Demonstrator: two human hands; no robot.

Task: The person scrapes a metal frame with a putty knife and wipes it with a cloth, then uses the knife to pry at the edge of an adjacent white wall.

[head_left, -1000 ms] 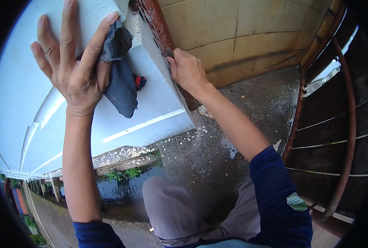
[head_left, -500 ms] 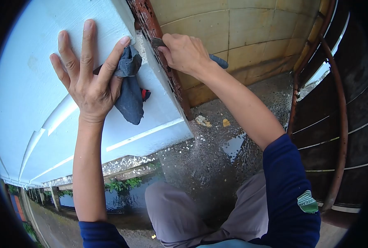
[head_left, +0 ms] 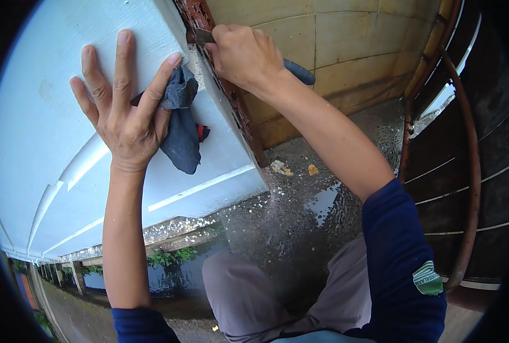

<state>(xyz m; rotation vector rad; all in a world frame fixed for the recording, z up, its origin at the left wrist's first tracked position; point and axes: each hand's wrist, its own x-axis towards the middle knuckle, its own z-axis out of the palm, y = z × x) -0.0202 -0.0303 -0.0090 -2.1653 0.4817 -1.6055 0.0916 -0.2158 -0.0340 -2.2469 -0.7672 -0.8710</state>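
My left hand (head_left: 130, 117) presses against the pale blue wall (head_left: 54, 108) with its fingers spread, and a dark cloth (head_left: 180, 134) is held between its thumb and the palm side. My right hand (head_left: 246, 57) is closed round a scraper, whose metal blade (head_left: 204, 36) touches the reddish-brown post (head_left: 200, 17) with peeling paint. The scraper's blue-grey handle end (head_left: 299, 72) sticks out behind my right hand. Most of the handle is hidden by the fingers.
Yellowish tiles (head_left: 346, 40) cover the wall behind the post. A rusty curved rail (head_left: 473, 166) stands at the right. The wet concrete floor (head_left: 266, 228) carries paint flakes and a puddle (head_left: 323, 203). Green plants (head_left: 171, 257) grow by water at the lower left.
My right hand has moved up and a little left along the post with the scraper. My left hand and the cloth have barely shifted.
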